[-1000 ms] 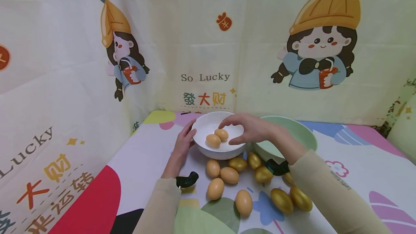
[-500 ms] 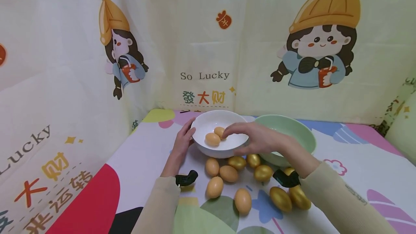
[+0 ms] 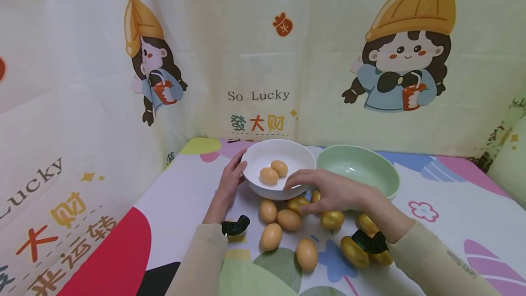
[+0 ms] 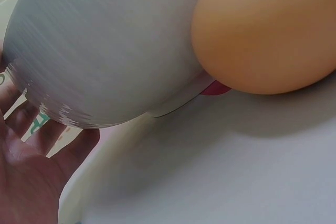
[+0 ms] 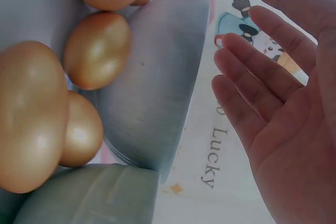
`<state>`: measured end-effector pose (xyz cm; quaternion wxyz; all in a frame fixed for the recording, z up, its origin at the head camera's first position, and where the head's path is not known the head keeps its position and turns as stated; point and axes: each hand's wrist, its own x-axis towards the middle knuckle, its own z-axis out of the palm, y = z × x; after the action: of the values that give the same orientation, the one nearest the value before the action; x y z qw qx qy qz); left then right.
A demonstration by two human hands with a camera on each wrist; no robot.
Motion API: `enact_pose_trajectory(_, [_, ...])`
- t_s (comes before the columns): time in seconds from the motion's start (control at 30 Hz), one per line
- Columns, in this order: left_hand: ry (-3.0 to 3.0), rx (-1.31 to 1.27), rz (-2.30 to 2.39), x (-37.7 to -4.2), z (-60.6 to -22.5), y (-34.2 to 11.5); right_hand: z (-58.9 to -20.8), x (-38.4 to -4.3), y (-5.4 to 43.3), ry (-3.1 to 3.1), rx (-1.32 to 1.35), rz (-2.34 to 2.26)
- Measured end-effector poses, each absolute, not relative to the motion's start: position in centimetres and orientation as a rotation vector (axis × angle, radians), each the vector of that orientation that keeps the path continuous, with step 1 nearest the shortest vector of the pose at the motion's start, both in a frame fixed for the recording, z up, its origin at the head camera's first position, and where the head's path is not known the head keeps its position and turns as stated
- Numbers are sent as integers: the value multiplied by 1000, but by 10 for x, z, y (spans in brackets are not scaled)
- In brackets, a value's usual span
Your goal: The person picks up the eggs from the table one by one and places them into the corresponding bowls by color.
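Note:
My left hand (image 3: pixel 231 177) holds the left side of a white bowl (image 3: pixel 297 154), its fingers spread along the outer wall in the left wrist view. Two brown eggs (image 3: pixel 269 176) lie together inside the bowl. Over the bowl's near right rim hovers my right hand (image 3: pixel 334 190), thumb and fingers apart and holding nothing. Beneath its thumb is a gold egg (image 3: pixel 297 203), and a second gold egg (image 3: pixel 315 196) is partly covered by the hand. In the right wrist view the right palm (image 5: pixel 289 129) shows with its fingers extended.
A light green bowl (image 3: pixel 349 156) stands right of the white one. Several brown eggs (image 3: pixel 289 219) lie in front of the white bowl. More gold eggs (image 3: pixel 354 251) lie to the right, some behind the right wrist's black strap (image 3: pixel 370 242). A printed cloth backdrop (image 3: pixel 328 67) rises behind the table.
My right hand was over the two eggs in the white bowl. It has drawn back right and toward me, past the bowl's rim. The left hand stays at the bowl.

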<state>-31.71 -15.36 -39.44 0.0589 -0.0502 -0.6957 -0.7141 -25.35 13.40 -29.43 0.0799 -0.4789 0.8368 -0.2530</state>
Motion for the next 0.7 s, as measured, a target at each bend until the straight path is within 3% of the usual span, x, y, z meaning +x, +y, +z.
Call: enact_pose_trajectory(0.7, [-2106,-140,-2168,-316,-396,-154,-324,-226,142,2427,-1436,-668])
